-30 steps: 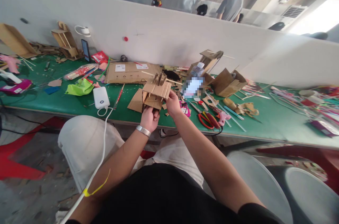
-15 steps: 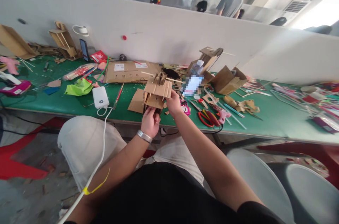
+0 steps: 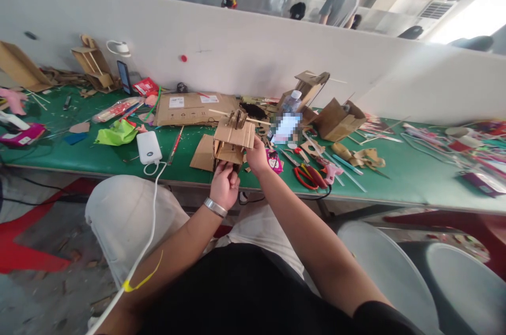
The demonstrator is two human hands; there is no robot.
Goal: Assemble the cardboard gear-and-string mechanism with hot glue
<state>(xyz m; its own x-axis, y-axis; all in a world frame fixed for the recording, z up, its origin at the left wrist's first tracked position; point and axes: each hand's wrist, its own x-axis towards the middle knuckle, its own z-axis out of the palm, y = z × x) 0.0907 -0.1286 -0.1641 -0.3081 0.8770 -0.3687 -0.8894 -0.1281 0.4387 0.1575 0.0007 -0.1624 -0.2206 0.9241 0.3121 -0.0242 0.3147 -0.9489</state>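
Observation:
Between my hands is a small cardboard model (image 3: 235,133) with a thin wooden stick through the cardboard pieces on its top. My left hand (image 3: 224,185) grips its lower front, fingers curled up underneath. At its right side my right hand (image 3: 258,156) is closed on the edge, the fingertips hidden behind the cardboard. A flat cardboard piece (image 3: 202,153) lies on the table just left of the model. A phone with a lit screen (image 3: 286,129) stands behind and to the right.
On the green table (image 3: 399,176) lie pliers (image 3: 310,176), a pink glue gun (image 3: 331,172) and scissors (image 3: 290,157) at right. A white power bank (image 3: 149,147) with a cable running across my left arm lies at left. A bottle (image 3: 293,101) and more cardboard models (image 3: 340,120) stand behind.
The view has shifted very slightly. Both hands keep their hold on the cardboard model, which stays in nearly the same place.

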